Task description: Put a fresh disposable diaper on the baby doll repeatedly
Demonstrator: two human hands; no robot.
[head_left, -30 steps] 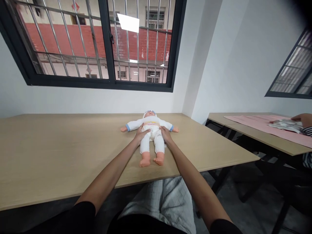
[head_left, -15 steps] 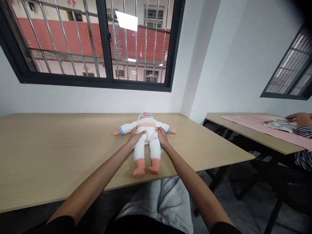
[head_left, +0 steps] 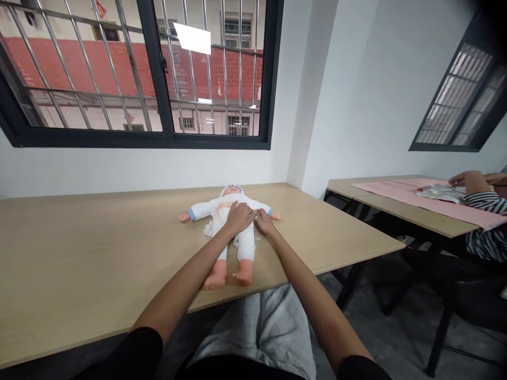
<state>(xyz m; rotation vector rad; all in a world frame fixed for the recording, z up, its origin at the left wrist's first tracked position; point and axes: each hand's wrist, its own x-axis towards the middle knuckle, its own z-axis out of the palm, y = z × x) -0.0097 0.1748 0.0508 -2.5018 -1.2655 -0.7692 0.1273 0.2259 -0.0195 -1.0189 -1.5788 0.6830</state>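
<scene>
A baby doll point(head_left: 245, 244) in a white outfit with blue cuffs and a white cap lies on its back on the table, feet toward me. A white diaper point(head_left: 209, 228) is round its hips, hanging loose and crumpled on the left side. My left hand point(head_left: 240, 217) reaches across the doll's belly, its fingers closed at the diaper's right edge. Beside it, my right hand point(head_left: 264, 221) is closed at the same hip, fingertips nearly meeting those of my left. The pinched edge itself is mostly hidden by my fingers.
The wooden table point(head_left: 99, 248) stands against a white wall beneath a barred window point(head_left: 214, 141). To the right, another table holds a pink cloth point(head_left: 396, 194) and a whitish cloth point(head_left: 443, 192), where a person in a striped sleeve point(head_left: 487, 201) has their hands.
My left hand has crossed from the doll's left hip to the right one. The diaper's left side now hangs loose. The view has turned slightly to the right.
</scene>
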